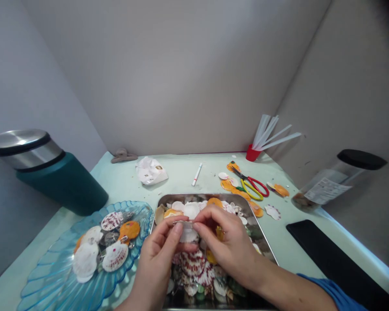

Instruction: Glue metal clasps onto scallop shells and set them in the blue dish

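Held just above the metal tray (262,237), a white shell (188,235), partly hidden by the fingers. On the left hand (160,246), fingers and thumb clamped on the shell's left side; on the right hand (231,242), thumb and forefinger together at the upper right edge, apparently clamped there too. Likely to handle as light, stiff and thin, perhaps a little slippery where smooth; probably brittle along the rim, so best taken lightly by opposite edges, without bending or hard squeezing. Inside the tray, below the hands, a crowded mix of shells, with a maroon-and-white scallop shell (192,263) toward the near side. Left of the tray, a fluted blue dish (52,268) bearing more scallop shells (86,261); right of the tray, a flat black object (330,255), too plain to identify. Beyond the tray's far right corner, scissors (246,179) among orange shells (227,185); well right of that corner, a clear jar (324,192). Well left of the tray, a teal tumbler (63,185). Behind the tray, on the pale green surface (181,172), a white marker (197,175); behind its left corner, a crumpled white bag (151,170). Farthest behind its right side, a red cup (253,153) of white strips (269,131); around tray and surface, plain grey walls (188,86).
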Action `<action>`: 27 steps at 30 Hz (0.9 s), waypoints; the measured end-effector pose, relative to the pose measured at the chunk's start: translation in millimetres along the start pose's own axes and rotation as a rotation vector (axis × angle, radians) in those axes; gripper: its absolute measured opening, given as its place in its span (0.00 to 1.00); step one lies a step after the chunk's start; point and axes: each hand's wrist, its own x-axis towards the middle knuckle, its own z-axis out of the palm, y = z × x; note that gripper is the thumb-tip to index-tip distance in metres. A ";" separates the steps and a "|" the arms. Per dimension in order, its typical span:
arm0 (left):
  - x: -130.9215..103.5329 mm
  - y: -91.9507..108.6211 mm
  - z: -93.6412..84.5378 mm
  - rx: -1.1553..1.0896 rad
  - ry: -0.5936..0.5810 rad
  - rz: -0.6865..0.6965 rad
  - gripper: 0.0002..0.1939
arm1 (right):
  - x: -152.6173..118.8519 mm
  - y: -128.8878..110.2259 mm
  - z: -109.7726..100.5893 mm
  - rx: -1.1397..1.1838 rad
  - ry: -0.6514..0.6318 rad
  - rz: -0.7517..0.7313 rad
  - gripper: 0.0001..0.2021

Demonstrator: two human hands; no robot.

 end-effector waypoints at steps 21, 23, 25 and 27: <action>1.4 -6.5 -5.2 0.004 -0.006 -0.011 0.18 | -1.6 -1.5 0.1 0.000 -0.021 -0.056 0.05; 1.4 -7.1 -5.8 0.006 -0.014 -0.006 0.17 | -0.5 -2.6 0.1 0.019 -0.022 -0.079 0.07; 0.9 -7.5 -6.5 0.012 -0.015 -0.005 0.17 | 0.1 -3.1 0.0 0.030 -0.021 -0.107 0.08; 0.3 -7.7 -6.9 0.014 -0.007 -0.006 0.17 | 0.3 -2.8 -0.4 0.027 -0.015 -0.125 0.08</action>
